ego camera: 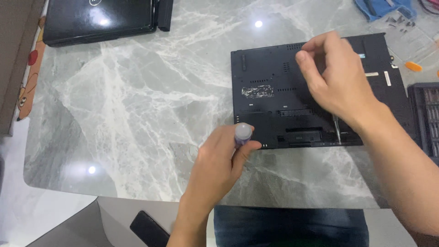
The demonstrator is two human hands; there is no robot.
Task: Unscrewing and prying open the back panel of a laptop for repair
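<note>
A screwdriver was held upright at the laptop's near edge.
The left hand (pixel 219 158) was clamped on the screwdriver (pixel 243 133); the upturned laptop (pixel 274 105) was steadied by the right hand (pixel 338 77), fingers curled together, so screws could be reached.

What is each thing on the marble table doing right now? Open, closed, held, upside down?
Black laptop under the hands: closed, flipped underside up, flat on the grey marble table.
Second glossy black laptop: closed, at the far corner.
Grey-capped screwdriver handle: upright, gripped by the left hand.
Right hand: fingers curled, resting on the laptop underside.
Orange plastic pry tool: lying loose.
</note>
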